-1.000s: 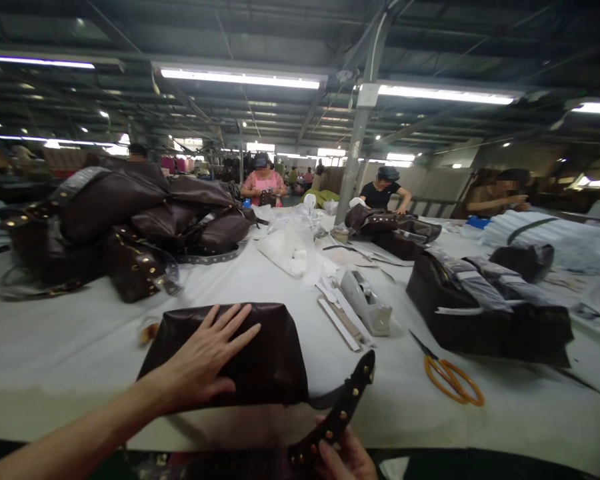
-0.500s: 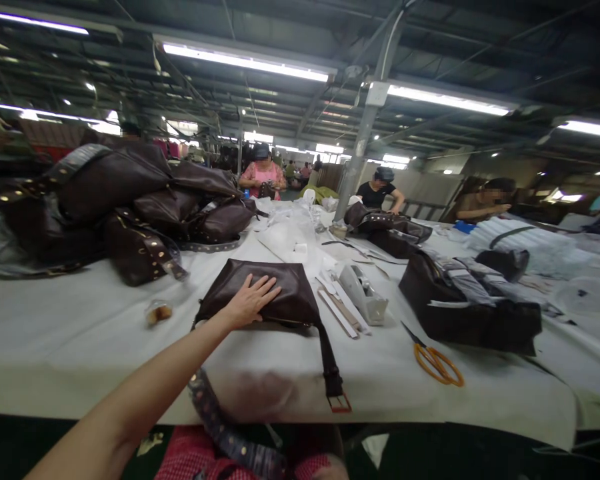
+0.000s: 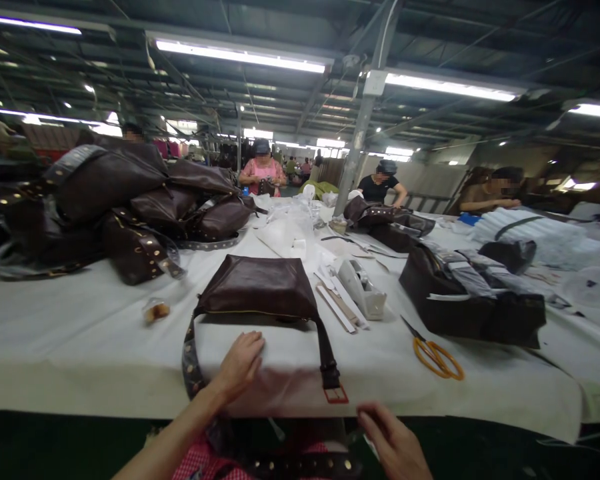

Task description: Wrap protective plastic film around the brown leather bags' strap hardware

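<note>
A dark brown leather bag (image 3: pixel 260 287) lies on the white-covered table with its zipper edge facing me. Its short strap ends in a reddish buckle (image 3: pixel 336 395) near the table's front edge. On the left, a long strap with metal studs (image 3: pixel 193 360) runs off the table, and its studded end (image 3: pixel 325 465) crosses above my lap. My left hand (image 3: pixel 241 363) rests on the cloth just in front of the bag, fingers loosely bent, holding nothing visible. Low on the right is my right hand (image 3: pixel 395 443), slightly blurred, fingers loosely curved and apart, close to the strap's end.
Brown bags (image 3: pixel 115 193) are heaped at the left. Orange-handled scissors (image 3: pixel 437 357), a tape dispenser (image 3: pixel 363 290) and paper strips (image 3: pixel 336 307) lie right of the bag. Another dark bag (image 3: pixel 470 310) stands farther right. Co-workers sit across the table near a metal post (image 3: pixel 360 140).
My left hand has come off the bag's top and back toward me onto the cloth. My right hand has entered at the lower right. The studded strap's end has swung right over my lap.
</note>
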Action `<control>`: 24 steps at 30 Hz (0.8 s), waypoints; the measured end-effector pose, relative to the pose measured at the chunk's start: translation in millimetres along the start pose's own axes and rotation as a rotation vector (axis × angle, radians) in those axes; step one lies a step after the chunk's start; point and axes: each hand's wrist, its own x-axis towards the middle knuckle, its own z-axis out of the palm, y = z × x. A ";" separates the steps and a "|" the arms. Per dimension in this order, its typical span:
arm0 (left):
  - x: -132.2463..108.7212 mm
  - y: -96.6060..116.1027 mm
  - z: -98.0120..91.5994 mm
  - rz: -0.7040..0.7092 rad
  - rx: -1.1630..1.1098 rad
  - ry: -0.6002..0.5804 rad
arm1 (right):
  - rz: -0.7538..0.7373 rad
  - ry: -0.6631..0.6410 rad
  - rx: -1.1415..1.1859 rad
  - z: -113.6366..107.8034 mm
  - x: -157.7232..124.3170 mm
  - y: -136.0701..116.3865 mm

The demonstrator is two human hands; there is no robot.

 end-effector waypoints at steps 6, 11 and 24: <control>71.2 48.1 13.3 -0.184 -0.216 -0.057 | -0.137 0.070 -0.092 46.5 100.9 -45.4; 103.9 70.2 25.8 -0.357 -0.296 -0.031 | -0.328 -0.141 -0.370 76.4 142.1 -62.6; 68.0 55.2 9.4 -0.692 -1.217 -0.338 | -0.351 -0.273 -0.346 86.4 129.0 -67.3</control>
